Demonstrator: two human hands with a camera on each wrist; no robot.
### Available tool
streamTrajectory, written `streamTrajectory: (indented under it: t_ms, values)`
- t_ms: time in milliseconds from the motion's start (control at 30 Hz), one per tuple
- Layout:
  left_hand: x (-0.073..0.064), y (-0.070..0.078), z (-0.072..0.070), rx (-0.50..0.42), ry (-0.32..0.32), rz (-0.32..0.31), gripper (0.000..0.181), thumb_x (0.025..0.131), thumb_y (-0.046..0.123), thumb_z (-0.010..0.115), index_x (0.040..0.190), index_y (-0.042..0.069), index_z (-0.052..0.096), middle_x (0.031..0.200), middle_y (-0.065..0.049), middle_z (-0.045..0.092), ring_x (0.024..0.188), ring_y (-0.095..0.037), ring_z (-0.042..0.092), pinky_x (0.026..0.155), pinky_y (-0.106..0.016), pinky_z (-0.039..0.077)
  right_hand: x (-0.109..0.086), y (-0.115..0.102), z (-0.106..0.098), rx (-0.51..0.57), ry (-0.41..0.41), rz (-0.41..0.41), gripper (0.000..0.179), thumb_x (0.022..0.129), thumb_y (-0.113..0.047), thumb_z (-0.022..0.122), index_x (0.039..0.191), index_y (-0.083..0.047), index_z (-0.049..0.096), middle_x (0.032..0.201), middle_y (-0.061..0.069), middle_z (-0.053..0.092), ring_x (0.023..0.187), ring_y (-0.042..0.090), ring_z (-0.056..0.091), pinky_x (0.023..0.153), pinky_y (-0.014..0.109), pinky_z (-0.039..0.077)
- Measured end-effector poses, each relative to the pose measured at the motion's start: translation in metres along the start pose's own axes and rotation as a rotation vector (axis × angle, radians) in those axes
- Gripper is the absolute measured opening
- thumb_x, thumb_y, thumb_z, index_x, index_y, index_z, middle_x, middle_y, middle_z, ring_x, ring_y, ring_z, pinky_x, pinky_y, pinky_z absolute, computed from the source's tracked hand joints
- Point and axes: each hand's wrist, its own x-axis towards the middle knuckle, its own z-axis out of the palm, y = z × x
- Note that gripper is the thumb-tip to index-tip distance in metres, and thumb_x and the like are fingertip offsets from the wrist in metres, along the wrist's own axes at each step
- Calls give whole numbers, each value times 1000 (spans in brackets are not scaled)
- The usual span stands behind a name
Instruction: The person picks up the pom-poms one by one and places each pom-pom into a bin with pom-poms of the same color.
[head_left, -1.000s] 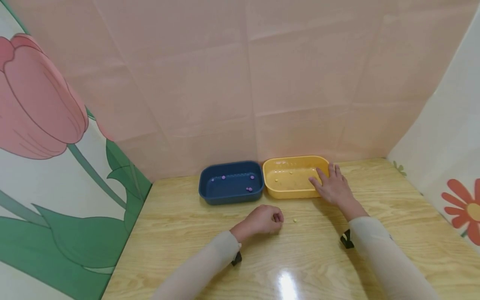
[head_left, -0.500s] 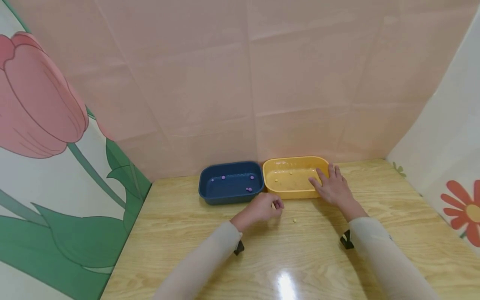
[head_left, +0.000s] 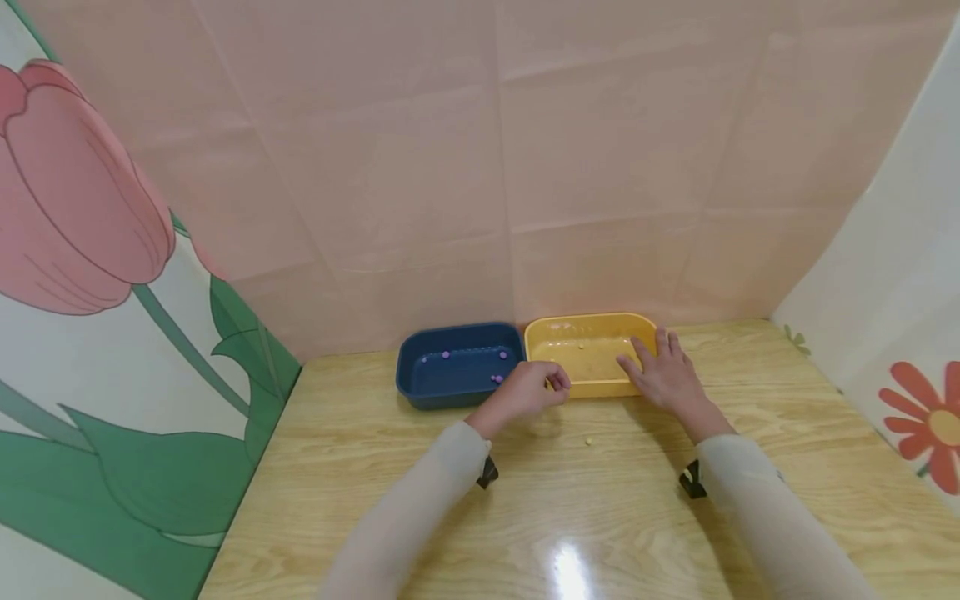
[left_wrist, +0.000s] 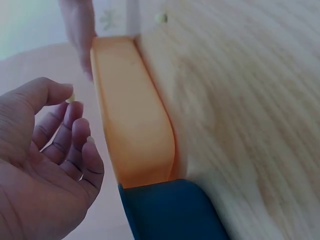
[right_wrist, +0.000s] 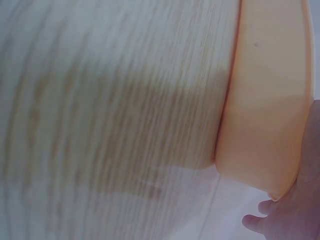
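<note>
My left hand (head_left: 528,390) is raised over the near rim where the blue tray (head_left: 438,400) meets the yellow tray (head_left: 604,388). Between thumb and index finger it pinches a small pale yellow ball (left_wrist: 70,98), seen in the left wrist view; its other fingers are loosely curled. Fingers spread, my right hand (head_left: 667,382) rests at the right end of the yellow tray, over its rim. One more yellow ball (head_left: 588,441) lies on the table in front of the yellow tray. Inside that tray sits another yellow ball (head_left: 581,346).
Several small purple balls (head_left: 446,355) lie in the blue tray. Both trays stand side by side at the back of the wooden table (head_left: 600,517), against a pink cloth backdrop (head_left: 375,208). Flower-printed panels flank the table left and right.
My left hand has risen forward from the table to the yellow tray's near rim, overlapping the blue tray's corner. My right hand has kept its place.
</note>
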Motion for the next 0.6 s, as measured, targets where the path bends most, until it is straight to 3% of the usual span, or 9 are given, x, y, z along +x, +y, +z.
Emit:
streamTrajectory:
  t_ms: [600]
  values:
    - [41,-10,-9,-88,123,-86,6,95,26,73,96,20,73,87,9,67,78,-8,58,65,-22,46,0,1,2,-3,4,10,82,105,-63,25,160,-2,24,162,37,-5,146,61,-6,111,77,9]
